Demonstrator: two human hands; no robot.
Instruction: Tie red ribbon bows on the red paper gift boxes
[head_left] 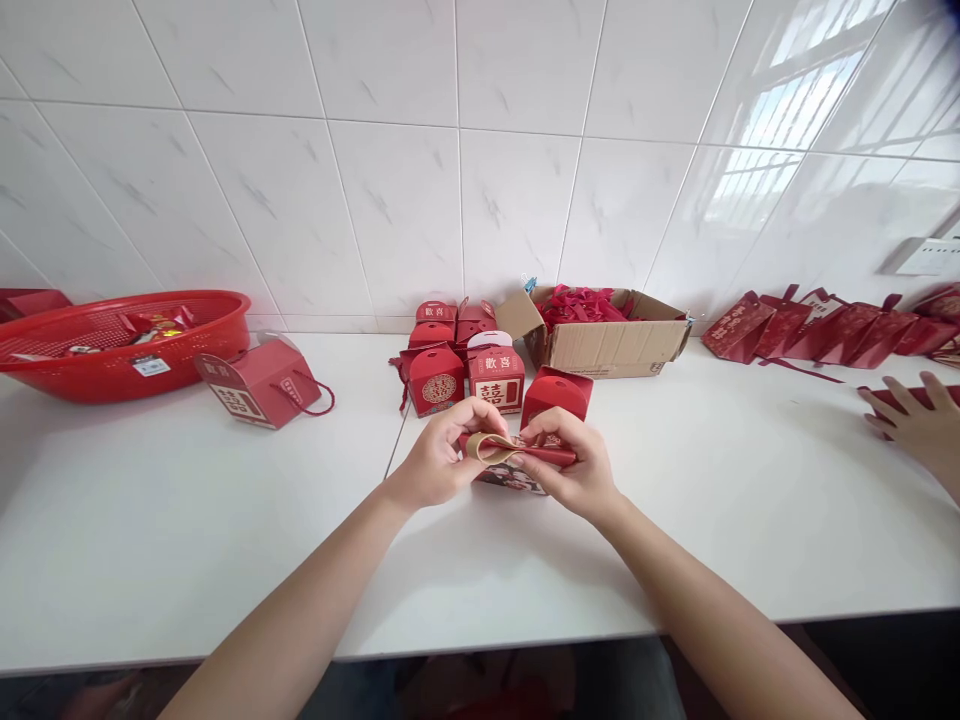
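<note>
A red paper gift box [517,478] with a printed front stands on the table before me, its lower part in view beneath my fingers. My left hand [444,455] pinches the left side of its top, where a flap with a tan inner face [480,448] curls into a loop. My right hand [574,465] grips the right side of the red top panels, thumb and fingers pressed together. Both hands partly cover the box. Just behind them sit several finished-looking red gift boxes [496,372], one with a red cord hanging at its side.
Further left is a red plastic basket [202,345] with wrapped sweets, beside a tilted red box [274,385] with a cord handle. An open cardboard box [607,350] of red ribbons stands by the tiled wall. At right are red folded pouches [817,330] and another person's hand [919,425].
</note>
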